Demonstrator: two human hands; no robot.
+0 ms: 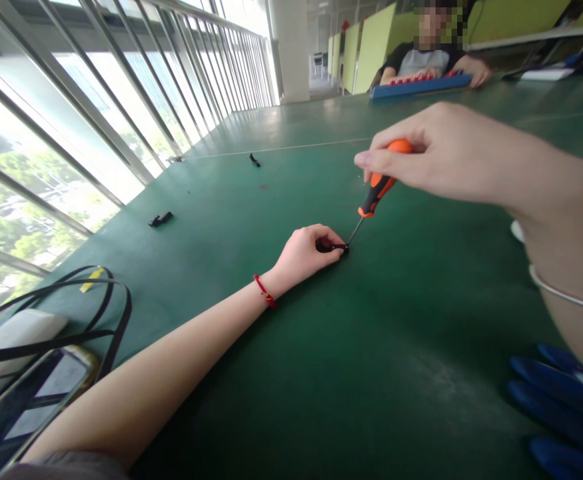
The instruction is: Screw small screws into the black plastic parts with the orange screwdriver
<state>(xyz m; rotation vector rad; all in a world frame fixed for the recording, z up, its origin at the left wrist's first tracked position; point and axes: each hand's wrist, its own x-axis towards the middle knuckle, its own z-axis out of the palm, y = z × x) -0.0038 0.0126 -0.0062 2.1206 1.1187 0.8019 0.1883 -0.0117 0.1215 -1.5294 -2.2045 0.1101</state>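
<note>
My right hand (421, 150) is closed round the orange and black handle of a screwdriver (378, 190), held tilted above the green table (396, 300). The screwdriver's tip meets a small black part (327, 247) on the tabletop. Thumb and fingers of my left hand (308, 252) pinch that black part and keep it against the table; its exact kind is too small to make out. A similar small black piece (161, 219) lies to the left, and another black piece (254, 160) rests farther back.
At lower left are a phone (54, 393), a white box-like object (16, 347) and a looped black strap (121, 327). A blue glove (561, 393) lies at lower right. Metal railings (136, 87) run along the left edge. Across the table sits a person with a blue tray (421, 87).
</note>
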